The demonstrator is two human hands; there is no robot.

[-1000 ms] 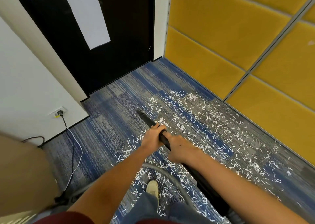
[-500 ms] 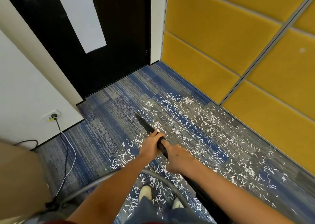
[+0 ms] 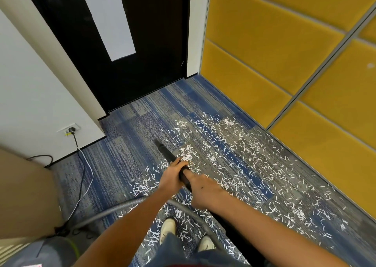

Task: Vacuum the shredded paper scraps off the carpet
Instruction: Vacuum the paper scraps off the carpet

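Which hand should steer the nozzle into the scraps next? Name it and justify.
Left. The left hand grips the vacuum wand farther forward, nearest its tip, so it likely steers best. The right hand holds farther back. Paper scraps lie right of the tip.

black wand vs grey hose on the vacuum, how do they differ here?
The black wand is straight and rigid-looking; the grey hose curves in an arc. The left hand and right hand grip the wand; neither touches the hose. The wand's tip points toward the paper scraps. Both cross the carpet.
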